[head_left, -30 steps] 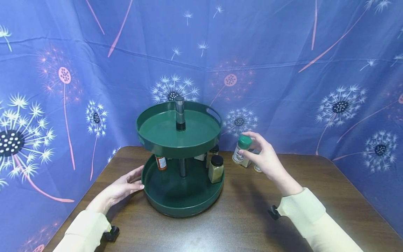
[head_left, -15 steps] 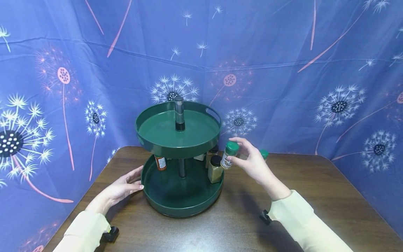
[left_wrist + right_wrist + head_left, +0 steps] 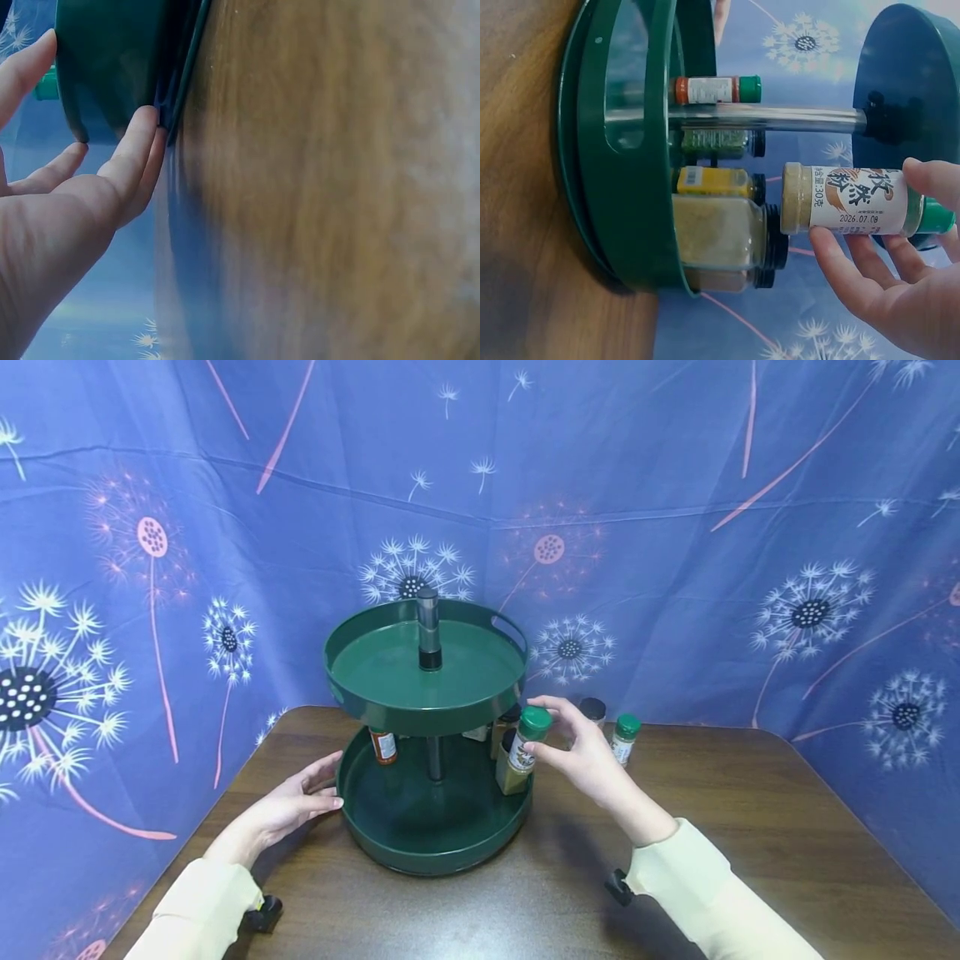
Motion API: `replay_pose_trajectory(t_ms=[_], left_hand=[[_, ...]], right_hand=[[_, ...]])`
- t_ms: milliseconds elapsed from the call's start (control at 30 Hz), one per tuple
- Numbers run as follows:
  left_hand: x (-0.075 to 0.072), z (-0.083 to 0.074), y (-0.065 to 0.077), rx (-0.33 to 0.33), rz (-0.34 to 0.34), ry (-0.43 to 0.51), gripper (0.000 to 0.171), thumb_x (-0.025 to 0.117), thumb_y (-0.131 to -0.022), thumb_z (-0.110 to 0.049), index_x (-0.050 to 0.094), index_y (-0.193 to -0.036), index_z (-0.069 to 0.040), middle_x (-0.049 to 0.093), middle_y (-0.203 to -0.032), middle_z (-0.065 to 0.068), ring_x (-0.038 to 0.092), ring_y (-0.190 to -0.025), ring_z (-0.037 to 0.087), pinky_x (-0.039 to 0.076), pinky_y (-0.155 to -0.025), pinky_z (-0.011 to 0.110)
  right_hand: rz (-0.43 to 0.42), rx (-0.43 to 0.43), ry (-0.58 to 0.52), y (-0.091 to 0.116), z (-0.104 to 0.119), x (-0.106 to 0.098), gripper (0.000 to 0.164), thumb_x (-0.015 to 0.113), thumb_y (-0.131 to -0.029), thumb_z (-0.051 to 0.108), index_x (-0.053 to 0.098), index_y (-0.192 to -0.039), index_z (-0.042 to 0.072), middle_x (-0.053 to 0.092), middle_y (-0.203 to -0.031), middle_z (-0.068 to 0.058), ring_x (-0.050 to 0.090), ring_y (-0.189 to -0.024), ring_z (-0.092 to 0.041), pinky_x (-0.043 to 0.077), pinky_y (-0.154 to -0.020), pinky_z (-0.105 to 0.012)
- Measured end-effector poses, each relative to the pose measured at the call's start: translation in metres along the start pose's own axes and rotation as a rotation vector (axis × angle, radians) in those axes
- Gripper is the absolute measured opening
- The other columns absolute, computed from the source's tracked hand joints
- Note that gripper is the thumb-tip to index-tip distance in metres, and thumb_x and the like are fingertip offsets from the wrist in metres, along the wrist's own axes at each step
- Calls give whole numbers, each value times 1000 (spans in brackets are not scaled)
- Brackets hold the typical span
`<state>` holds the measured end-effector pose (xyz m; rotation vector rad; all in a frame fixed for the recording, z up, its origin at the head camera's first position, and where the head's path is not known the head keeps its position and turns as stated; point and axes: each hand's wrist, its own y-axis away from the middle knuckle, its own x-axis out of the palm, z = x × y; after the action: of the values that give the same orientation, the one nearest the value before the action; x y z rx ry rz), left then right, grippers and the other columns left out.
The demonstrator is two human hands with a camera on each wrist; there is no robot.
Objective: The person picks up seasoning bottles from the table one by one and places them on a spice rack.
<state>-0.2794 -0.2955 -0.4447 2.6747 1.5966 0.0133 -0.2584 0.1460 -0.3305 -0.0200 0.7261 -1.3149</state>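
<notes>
My right hand (image 3: pixel 581 756) holds a spice jar (image 3: pixel 859 199) with a green cap and white label, fingers and thumb around its upper part. The jar is off the table, at the right side of a green two-tier turntable rack, between its tiers. In the head view it overlaps a square black-lidded jar (image 3: pixel 511 779) on the lower tray (image 3: pixel 420 835). My left hand (image 3: pixel 296 806) touches that tray's left wall with extended fingers (image 3: pixel 135 142). Also on the lower tray are a red-and-white jar (image 3: pixel 709 90), a jar of green flakes (image 3: pixel 716 141) and a yellow-labelled jar (image 3: pixel 712 180).
The upper tray (image 3: pixel 390 681) overhangs the lower one, with a metal post (image 3: pixel 428 622) through its middle. Behind my right hand, a green-capped jar (image 3: pixel 624 739) and a dark-lidded jar (image 3: pixel 592 708) stand on the wooden table (image 3: pixel 720 827). A blue patterned cloth (image 3: pixel 660 568) hangs behind.
My right hand has carried the green-capped jar leftward from the table's right side to the rack, uncovering the jars behind. The left hand and rack look unmoved.
</notes>
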Motion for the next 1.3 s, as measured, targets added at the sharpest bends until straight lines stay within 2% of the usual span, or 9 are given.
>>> replay_pose_trajectory(t_ms=[200,367,500,633,833,933,1067,1167,1300], left_hand=[[-3,1,-1,-12,-9,-23,84,57,-89,3,1,-151,-3,6,-152,28,43,-126,22,46,-94,24],[-4,2,-2,-26,-20,-31,84,58,-89,2,3,-151,-5,8,-153,26,37,-131,31,46,-94,24],[-4,2,-3,-24,-17,-35,84,59,-89,2,3,-151,-6,9,-153,26,31,-134,39,46,-95,24],[-5,2,-4,-17,-15,-32,85,60,-88,1,3,-151,-5,9,-152,27,31,-134,40,46,-94,24],[-5,4,-3,-12,-10,-37,84,59,-88,2,3,-151,-4,9,-151,29,38,-130,33,46,-94,24],[-5,3,-2,-11,-10,-40,85,59,-88,2,2,-151,-3,9,-151,29,36,-131,35,46,-94,24],[-4,3,-2,-15,-11,-36,85,60,-88,1,2,-151,-3,9,-151,29,33,-132,38,46,-94,24],[-3,1,-1,-3,1,-40,85,59,-89,1,1,-150,-1,8,-151,31,38,-130,32,46,-94,24],[-2,0,0,19,17,-38,84,58,-89,2,0,-150,1,8,-149,33,42,-127,27,47,-94,25]], right_hand=[[20,8,-22,0,-3,8,54,74,-83,18,50,-131,20,60,-121,-7,57,-115,-29,47,-93,-49],[28,21,-21,1,-2,14,53,74,-82,16,51,-130,19,63,-115,-6,59,-111,-27,47,-93,-48],[37,17,-20,6,11,19,52,73,-82,8,51,-129,12,64,-112,-11,60,-107,-29,46,-93,-48],[62,6,-13,10,19,24,52,72,-81,3,50,-128,4,64,-110,-14,61,-104,-31,48,-90,-45],[80,-3,-31,9,-10,35,53,74,-81,7,52,-129,11,63,-110,-10,62,-99,-26,50,-86,-47],[85,-9,-22,9,-22,39,53,76,-80,11,53,-128,14,63,-108,-7,61,-94,-23,51,-82,-47],[91,-16,3,11,-29,43,53,77,-78,12,54,-126,17,62,-103,-3,61,-90,-24,51,-79,-51],[94,-23,26,13,-31,45,53,78,-77,11,55,-124,18,63,-101,-3,62,-89,-25,51,-79,-51],[99,-28,46,14,-33,45,52,78,-76,10,55,-123,18,64,-102,-3,64,-87,-22,55,-76,-43]])
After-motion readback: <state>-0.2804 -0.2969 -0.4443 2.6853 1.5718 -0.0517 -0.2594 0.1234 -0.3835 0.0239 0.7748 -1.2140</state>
